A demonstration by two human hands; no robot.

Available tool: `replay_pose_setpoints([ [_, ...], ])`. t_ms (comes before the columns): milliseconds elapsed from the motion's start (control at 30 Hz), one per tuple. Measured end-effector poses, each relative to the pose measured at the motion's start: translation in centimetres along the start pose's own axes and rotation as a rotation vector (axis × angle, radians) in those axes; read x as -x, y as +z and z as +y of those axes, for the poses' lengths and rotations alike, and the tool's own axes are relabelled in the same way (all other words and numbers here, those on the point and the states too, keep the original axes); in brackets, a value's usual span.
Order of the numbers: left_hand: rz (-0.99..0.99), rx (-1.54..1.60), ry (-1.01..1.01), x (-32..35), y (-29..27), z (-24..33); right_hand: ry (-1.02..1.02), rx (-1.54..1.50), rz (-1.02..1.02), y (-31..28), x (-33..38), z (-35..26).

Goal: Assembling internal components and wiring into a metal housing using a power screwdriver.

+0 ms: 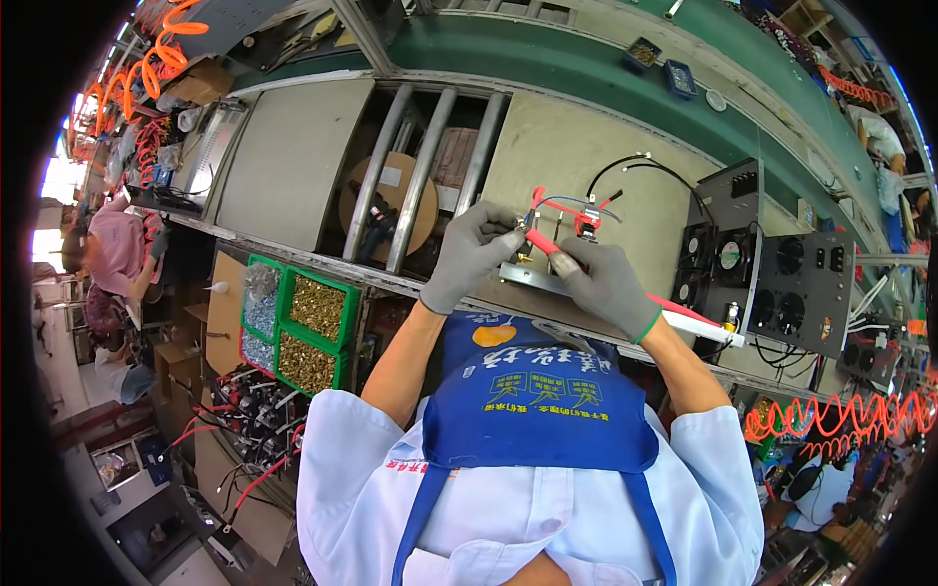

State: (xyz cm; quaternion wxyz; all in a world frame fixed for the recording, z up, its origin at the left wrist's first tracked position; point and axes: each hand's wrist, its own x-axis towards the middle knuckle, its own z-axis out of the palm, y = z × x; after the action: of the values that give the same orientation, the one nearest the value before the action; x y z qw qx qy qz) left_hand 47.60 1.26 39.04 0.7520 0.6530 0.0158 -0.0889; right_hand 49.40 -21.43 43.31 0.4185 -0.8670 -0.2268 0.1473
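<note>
Left grey-gloved hand point(472, 252) pinches small metal wired bracket assembly point(547, 256) at bench front edge; right grey-gloved hand point(608, 286) grips red-handled screwdriver point(674, 311).

Both bare forearms reach up from the lower edge and converge toward the middle. The left hand point(476, 246), in a grey glove, is bent at the wrist with fingers curled in a pinch. The right hand point(606, 285), also grey-gloved, is closed in a fist-like grip, close beside the left.
</note>
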Motion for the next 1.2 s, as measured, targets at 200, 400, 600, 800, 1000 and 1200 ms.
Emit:
replay_pose_setpoints([
  [200,-0.161,0.106,-0.108,-0.6,-1.8,-0.5,-0.028,-0.011,-0.044,0.1,0.0,-0.1],
  [400,-0.324,-0.078,-0.209,-1.9,-3.8,0.6,-0.008,0.053,-0.125,0.1,-0.3,0.2],
  [600,-0.415,-0.185,-0.235,-2.9,-2.9,1.6,0.055,0.054,-0.15,0.1,-1.0,0.7],
  [800,-0.451,-0.343,-0.254,-4.3,-1.5,1.4,0.069,0.029,-0.086,0.3,-2.4,1.5],
  [1000,-0.146,-0.419,-0.093,-6.9,-2.9,-0.8,0.17,0.438,-0.464,-1.7,-4.8,2.0],
  [1200,0.024,-0.636,0.115,-6.9,-0.2,-5.7,0.222,0.492,-0.681,-0.9,-6.4,2.6],
])
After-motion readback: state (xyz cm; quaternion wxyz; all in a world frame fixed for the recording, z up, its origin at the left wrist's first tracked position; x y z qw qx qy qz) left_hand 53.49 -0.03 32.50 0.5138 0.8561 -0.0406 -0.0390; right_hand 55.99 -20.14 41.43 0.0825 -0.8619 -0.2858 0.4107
